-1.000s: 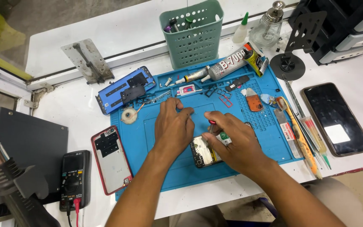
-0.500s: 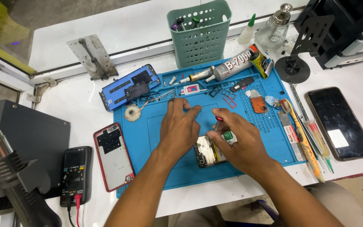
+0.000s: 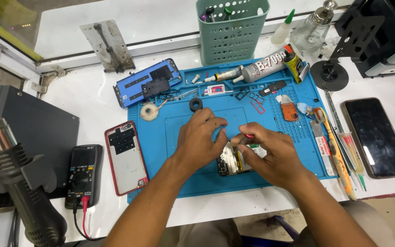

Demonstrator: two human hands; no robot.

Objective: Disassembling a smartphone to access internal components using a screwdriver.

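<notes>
Currently both hands are working on the opened phone (image 3: 234, 160) at the blue mat's (image 3: 184, 178) near edge, left hand (image 3: 200, 139) steadying it open-fingered, right hand (image 3: 270, 153) pinching a red-tipped tool (image 3: 248, 136), needing a steady tip.

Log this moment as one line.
left hand: steadying opened phone | right hand: holding red-tipped tool over it | blue mat

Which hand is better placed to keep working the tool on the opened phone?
Right, probably. The right hand grips a red-tipped tool directly over the opened phone on the blue mat. The left hand rests beside it, fingertips near the phone's upper edge, apparently steadying.
</notes>
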